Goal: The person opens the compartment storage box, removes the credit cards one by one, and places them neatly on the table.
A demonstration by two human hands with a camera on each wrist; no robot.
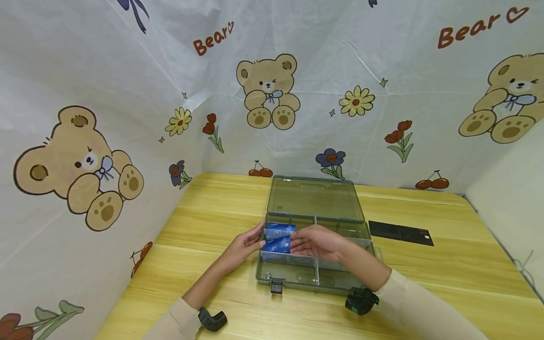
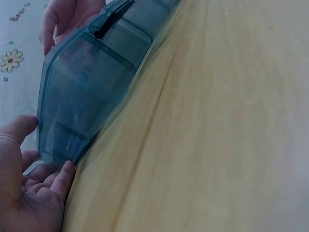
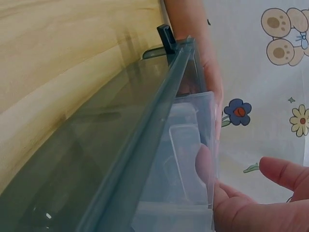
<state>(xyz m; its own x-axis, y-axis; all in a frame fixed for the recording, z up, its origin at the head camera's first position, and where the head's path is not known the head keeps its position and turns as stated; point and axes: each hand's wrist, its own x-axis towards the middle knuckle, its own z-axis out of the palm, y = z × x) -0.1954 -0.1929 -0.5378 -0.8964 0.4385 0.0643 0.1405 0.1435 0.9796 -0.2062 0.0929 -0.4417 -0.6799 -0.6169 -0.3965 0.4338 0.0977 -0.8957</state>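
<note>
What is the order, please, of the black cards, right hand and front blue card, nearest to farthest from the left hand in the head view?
1. Front blue card, by the left hand.
2. Right hand, over the box.
3. Black cards, right of the box.

The open box (image 1: 293, 285) leaves room to enter its front compartments from above, with the clear divider (image 1: 317, 271) standing between them. The right hand (image 1: 316, 242) and its forearm block the right-hand approach, the left hand (image 1: 244, 248) crowds the left wall, and broad bare table (image 1: 425, 278) lies beyond that forearm.
</note>
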